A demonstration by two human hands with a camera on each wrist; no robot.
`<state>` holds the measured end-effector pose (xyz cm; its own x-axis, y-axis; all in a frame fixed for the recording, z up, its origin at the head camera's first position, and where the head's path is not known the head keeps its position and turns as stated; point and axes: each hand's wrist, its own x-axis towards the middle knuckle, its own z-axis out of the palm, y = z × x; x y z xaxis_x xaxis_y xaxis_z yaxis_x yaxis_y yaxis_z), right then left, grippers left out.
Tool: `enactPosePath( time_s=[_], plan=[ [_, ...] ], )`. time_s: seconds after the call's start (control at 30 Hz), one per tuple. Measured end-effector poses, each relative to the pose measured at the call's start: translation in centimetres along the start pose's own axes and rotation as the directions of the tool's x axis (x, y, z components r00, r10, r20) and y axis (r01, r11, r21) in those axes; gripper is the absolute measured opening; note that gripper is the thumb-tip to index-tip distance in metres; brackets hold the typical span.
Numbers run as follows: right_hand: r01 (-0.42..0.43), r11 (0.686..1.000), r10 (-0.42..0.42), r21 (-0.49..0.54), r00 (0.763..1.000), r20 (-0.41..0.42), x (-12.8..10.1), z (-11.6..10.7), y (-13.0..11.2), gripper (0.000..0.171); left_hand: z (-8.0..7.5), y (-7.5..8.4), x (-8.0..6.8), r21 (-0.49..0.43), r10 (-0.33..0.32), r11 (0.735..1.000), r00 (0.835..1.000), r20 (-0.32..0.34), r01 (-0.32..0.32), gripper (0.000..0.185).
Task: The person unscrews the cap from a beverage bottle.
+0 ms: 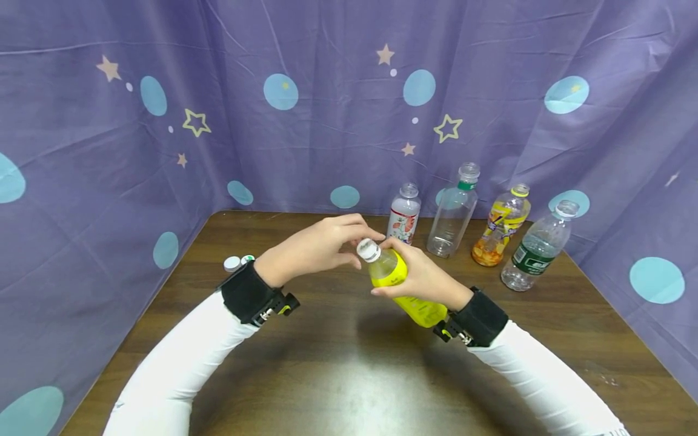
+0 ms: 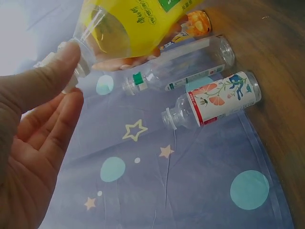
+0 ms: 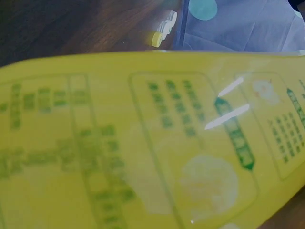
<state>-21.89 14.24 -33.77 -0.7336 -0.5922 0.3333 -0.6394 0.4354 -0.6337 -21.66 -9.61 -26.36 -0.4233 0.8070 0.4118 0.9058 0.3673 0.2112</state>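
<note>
My right hand (image 1: 417,275) grips a yellow-labelled plastic bottle (image 1: 422,310) round its upper body. The bottle is tilted above the table, its neck toward the left. A white cap (image 1: 368,249) sits on its mouth. At the cap is my left hand (image 1: 322,245), its thumb on one side and fingers on the other, pinching it. In the left wrist view the left thumb (image 2: 64,62) overlaps the cap, with a fingertip just below. The yellow label (image 3: 157,143) fills most of the right wrist view, which hides the right fingers.
Uncapped bottles stand at the back right: a flower-labelled bottle (image 1: 404,218), a tall clear bottle (image 1: 451,221), an orange-and-yellow bottle (image 1: 498,227) and a green-labelled bottle (image 1: 537,251). Loose caps (image 1: 231,263) lie at the left, one yellow (image 3: 156,39). A purple curtain (image 1: 327,145) surrounds the table (image 1: 327,375).
</note>
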Motion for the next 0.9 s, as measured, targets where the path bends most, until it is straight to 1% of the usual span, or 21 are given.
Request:
enactPosePath(
  time_s=[0.07,0.2,0.3,0.4,0.47,0.57,0.67,0.77,0.9],
  plan=[
    [-0.003,1.0,0.003,0.005,1.0,-0.005,-0.03,-0.12,-0.1,0.068,0.01,-0.12,-0.04,-0.004,0.037,0.999,0.999,-0.016,-0.038,0.049],
    [-0.003,1.0,0.003,0.012,1.0,0.003,-0.01,-0.29,-0.2,0.067,0.01,-0.23,-0.1,0.011,0.103,0.995,0.993,-0.055,-0.103,0.034],
    [0.0,1.0,0.0,0.013,1.0,0.01,0.03,-0.31,-0.19,0.066,-0.01,-0.22,-0.08,0.019,0.121,0.993,0.99,-0.074,-0.12,0.028],
    [0.006,1.0,-0.007,0.015,1.0,0.013,0.05,-0.27,-0.13,0.066,-0.02,-0.14,-0.04,0.021,0.099,0.995,0.992,-0.075,-0.098,0.026],
    [0.013,1.0,-0.013,0.016,1.0,0.013,0.06,-0.25,-0.14,0.065,0.0,-0.1,-0.04,0.016,0.062,0.998,0.996,-0.068,-0.061,0.027],
    [0.016,1.0,-0.016,0.018,1.0,0.017,0.11,-0.16,-0.02,0.065,0.06,-0.01,-0.06,0.008,-0.001,1.0,0.999,-0.05,0.002,0.033],
    [0.009,1.0,-0.009,0.016,1.0,0.022,0.1,-0.06,0.04,0.064,0.14,0.04,-0.06,0.012,-0.035,0.999,0.998,-0.042,0.036,0.035],
    [0.004,1.0,-0.004,0.003,1.0,0.013,0.03,0.0,0.06,0.065,0.17,0.05,0.0,0.008,-0.025,1.0,0.999,-0.039,0.026,0.038],
    [0.011,1.0,-0.011,0.001,1.0,-0.01,-0.12,-0.13,0.01,0.067,0.17,-0.13,0.06,-0.022,0.037,0.999,0.999,-0.039,-0.038,0.045]
  ],
)
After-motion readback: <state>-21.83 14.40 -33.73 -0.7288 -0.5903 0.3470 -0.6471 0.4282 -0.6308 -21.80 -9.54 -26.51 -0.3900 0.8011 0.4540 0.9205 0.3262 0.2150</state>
